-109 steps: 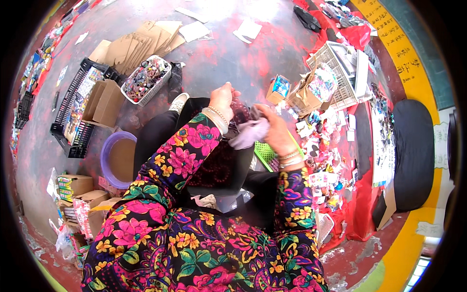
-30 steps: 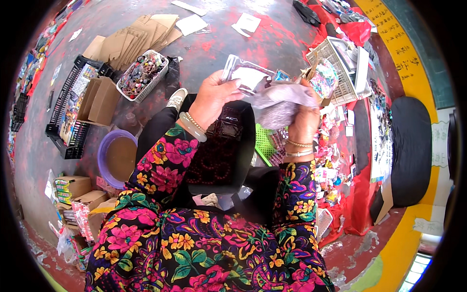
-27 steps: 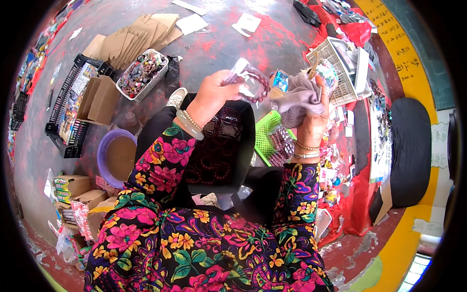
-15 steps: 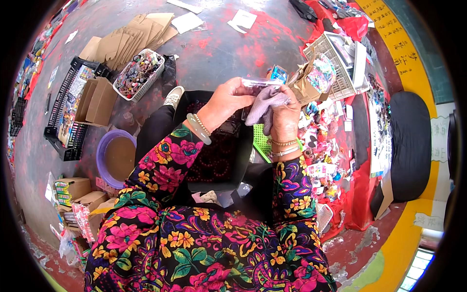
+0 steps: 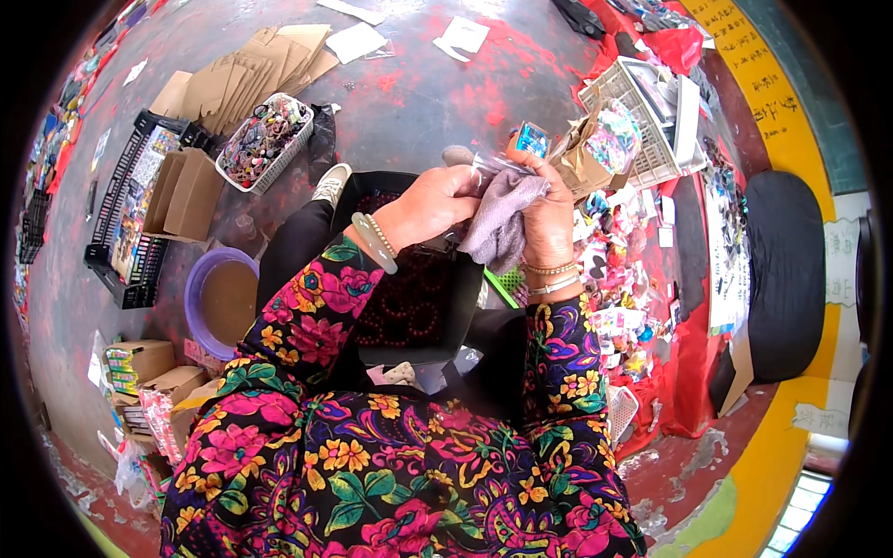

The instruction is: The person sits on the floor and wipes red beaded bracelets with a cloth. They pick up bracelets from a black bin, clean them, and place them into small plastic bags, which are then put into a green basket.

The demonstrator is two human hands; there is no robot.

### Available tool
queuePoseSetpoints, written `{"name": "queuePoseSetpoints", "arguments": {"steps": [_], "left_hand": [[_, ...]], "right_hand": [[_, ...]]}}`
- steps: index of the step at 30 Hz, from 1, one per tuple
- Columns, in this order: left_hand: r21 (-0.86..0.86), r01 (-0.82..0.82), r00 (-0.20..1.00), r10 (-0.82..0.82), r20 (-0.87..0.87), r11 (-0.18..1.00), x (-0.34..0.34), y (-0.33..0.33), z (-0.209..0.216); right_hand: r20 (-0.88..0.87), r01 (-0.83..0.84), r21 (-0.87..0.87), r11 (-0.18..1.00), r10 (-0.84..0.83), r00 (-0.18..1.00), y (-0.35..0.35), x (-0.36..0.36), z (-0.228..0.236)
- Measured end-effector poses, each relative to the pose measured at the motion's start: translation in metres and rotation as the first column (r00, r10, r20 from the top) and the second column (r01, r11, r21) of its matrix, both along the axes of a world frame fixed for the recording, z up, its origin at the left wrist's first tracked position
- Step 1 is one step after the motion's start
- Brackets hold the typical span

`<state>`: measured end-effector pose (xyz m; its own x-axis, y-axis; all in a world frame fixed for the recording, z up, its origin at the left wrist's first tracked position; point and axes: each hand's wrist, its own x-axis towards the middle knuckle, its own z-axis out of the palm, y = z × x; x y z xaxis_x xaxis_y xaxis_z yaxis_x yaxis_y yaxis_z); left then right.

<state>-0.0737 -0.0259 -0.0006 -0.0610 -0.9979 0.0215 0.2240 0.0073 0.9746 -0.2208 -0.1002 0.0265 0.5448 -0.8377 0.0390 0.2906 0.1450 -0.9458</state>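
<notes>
Over a black bin (image 5: 460, 312) with dark red bead strings (image 5: 400, 321) inside, my two hands meet. My right hand (image 5: 551, 223) is closed on a greyish-purple cloth (image 5: 502, 219) that hangs down between the hands. With bent fingers, my left hand (image 5: 419, 209) pinches a shiny clear plastic piece (image 5: 482, 169) at the cloth's upper edge. Folds and fingers hide most of that piece, so its exact kind cannot be made out. A small greyish rounded bit (image 5: 457, 155) pokes out beyond my left fingers.
To the left stand a purple basin (image 5: 193, 316) of murky water, a white basket (image 5: 299, 139) of small trinkets, a black crate (image 5: 130, 290) and cardboard boxes (image 5: 191, 200). On the right lie a green basket (image 5: 505, 286), a cardboard box (image 5: 581, 167) and scattered colourful small goods (image 5: 619, 279).
The cloth has spread and now hangs lower between my hands. The clear piece, stretched across both hands before, is now mostly covered. My left fingers have moved slightly down.
</notes>
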Motion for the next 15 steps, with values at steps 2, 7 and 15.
{"name": "queuePoseSetpoints", "arguments": {"steps": [2, 7, 15], "left_hand": [[-0.046, -0.062, 0.998, 0.062, -0.012, 0.997, -0.004, -0.002, 0.0], [0.003, 0.012, 0.991, -0.011, -0.131, 1.0, -0.005, -0.002, -0.005], [0.004, -0.103, 0.994, 0.103, 0.047, 0.995, 0.01, -0.001, -0.005]], "right_hand": [[0.022, 0.036, -0.08, 0.996, -0.034, 0.999, -0.003, -0.002, -0.008], [0.24, 0.166, -0.067, 0.984, -0.145, 0.96, -0.008, -0.005, -0.013], [-0.244, -0.048, -0.493, 0.869, -0.085, 0.966, -0.012, -0.017, 0.022]]}}
